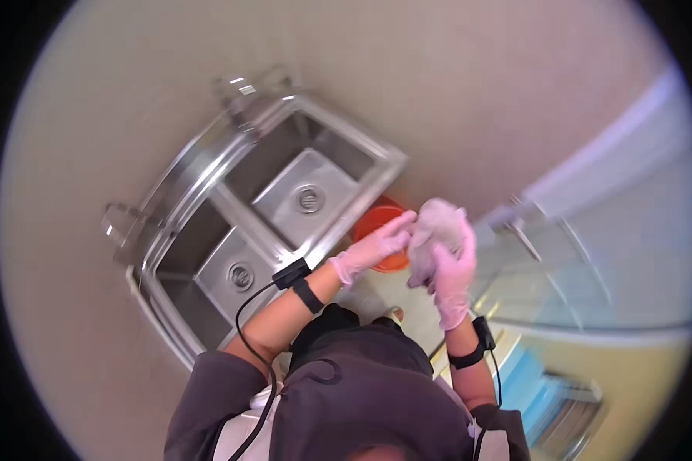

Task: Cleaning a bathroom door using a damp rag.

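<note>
Both my hands wear thin pink gloves. My right hand point(454, 276) is closed around a crumpled greyish cloth point(437, 223), its thumb pressed over the front of the bunch. Beside the cloth's left edge is my left hand point(378, 247), its fingers stretched out with the tips at or very near the fabric. Whether they touch it is hard to tell. Below the two hands, partly covered by the left one, stands an orange-red bucket point(392, 263) on the floor.
A double-bowl steel sink point(221, 201) stands at my left along the wall, with a blurred faucet point(242, 104) at its back. On the right, a blurred metal lever handle point(524, 234) juts out. A blue item point(521, 388) is low at the right.
</note>
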